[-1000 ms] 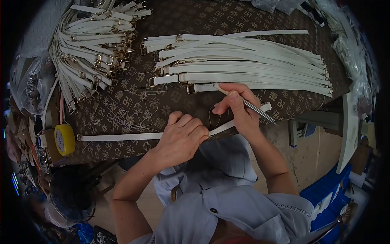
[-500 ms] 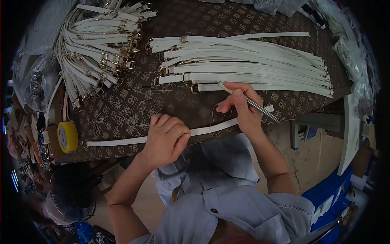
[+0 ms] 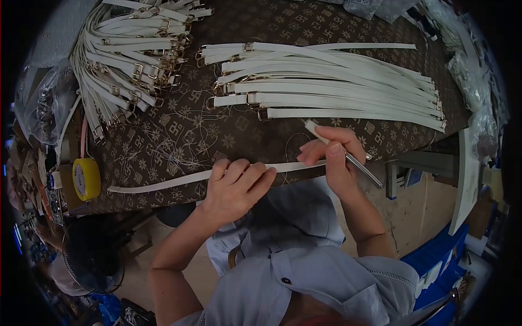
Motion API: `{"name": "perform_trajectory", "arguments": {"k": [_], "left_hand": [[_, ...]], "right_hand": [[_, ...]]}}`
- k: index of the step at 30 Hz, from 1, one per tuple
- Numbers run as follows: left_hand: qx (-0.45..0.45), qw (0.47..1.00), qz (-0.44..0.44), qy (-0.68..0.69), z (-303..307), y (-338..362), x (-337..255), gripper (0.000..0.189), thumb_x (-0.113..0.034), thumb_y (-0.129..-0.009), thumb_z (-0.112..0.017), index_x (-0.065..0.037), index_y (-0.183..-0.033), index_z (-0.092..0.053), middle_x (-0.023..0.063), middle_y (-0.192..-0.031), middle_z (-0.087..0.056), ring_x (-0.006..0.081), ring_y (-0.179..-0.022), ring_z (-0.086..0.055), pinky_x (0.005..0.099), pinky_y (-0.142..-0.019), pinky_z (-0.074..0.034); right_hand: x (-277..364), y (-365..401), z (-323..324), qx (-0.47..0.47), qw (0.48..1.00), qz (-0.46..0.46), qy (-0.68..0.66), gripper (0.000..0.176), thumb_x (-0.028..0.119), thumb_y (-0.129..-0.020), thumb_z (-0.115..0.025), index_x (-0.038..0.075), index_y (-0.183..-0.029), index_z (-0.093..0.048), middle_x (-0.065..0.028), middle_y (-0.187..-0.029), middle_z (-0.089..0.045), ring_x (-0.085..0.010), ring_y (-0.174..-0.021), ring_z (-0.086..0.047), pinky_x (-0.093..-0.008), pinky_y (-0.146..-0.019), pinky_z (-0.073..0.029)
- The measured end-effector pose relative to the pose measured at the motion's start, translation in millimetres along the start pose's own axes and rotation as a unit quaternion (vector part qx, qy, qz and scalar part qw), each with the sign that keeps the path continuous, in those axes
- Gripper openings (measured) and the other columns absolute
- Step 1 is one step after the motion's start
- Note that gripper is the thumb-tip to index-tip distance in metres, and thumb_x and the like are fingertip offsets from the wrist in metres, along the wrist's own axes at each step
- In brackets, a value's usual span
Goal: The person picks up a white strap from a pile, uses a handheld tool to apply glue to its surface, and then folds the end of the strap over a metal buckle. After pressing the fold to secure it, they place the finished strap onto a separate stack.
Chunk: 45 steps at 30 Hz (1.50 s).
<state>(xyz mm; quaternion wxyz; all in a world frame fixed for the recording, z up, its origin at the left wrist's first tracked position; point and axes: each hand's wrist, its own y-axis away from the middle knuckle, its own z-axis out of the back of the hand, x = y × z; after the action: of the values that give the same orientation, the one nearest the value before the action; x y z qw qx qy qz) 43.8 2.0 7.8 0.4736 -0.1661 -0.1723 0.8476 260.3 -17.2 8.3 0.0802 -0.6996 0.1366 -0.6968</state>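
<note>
A narrow white strap [image 3: 163,183] runs along the front edge of the table. My left hand [image 3: 237,187] is closed over its middle, fingers curled and pinching it. My right hand [image 3: 343,158] grips a pen-shaped tool [image 3: 363,170] with a white end and a silver barrel. That white end points up and left, away from the strap. Under the fingers of my right hand, the strap passes partly out of sight. A small shiny piece shows just right of that hand, too small to make out. Loose threads [image 3: 174,146] are scattered on the dark patterned cloth beyond the strap.
White buckled straps [image 3: 337,89] lie in a row across the back of the table, with a heap of similar straps [image 3: 136,60] at the back left. A yellow tape roll [image 3: 87,179] stands at the left edge. Clear plastic bags [image 3: 473,81] line the right side.
My left hand has slid to the right along the strap, fingers now further over it. My right hand has shifted slightly right and down, carrying the tool away from the row of straps.
</note>
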Motion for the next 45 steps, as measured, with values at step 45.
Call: {"name": "perform_trajectory", "arguments": {"k": [45], "left_hand": [[0.153, 0.975, 0.063, 0.151, 27.1, -23.0, 24.3, 0.009, -0.011, -0.075, -0.063, -0.009, -0.079, -0.056, 0.0028, -0.098, -0.054, 0.0204, -0.099, -0.048, 0.0413, -0.093, -0.030]], "right_hand": [[-12.3, 14.7, 4.7, -0.001, 1.000, -0.020, 0.010, 0.036, 0.031, -0.097, -0.040, -0.001, -0.110, -0.048, -0.0095, -0.063, -0.058, -0.0186, -0.061, -0.061, -0.0393, -0.073, -0.052]]}}
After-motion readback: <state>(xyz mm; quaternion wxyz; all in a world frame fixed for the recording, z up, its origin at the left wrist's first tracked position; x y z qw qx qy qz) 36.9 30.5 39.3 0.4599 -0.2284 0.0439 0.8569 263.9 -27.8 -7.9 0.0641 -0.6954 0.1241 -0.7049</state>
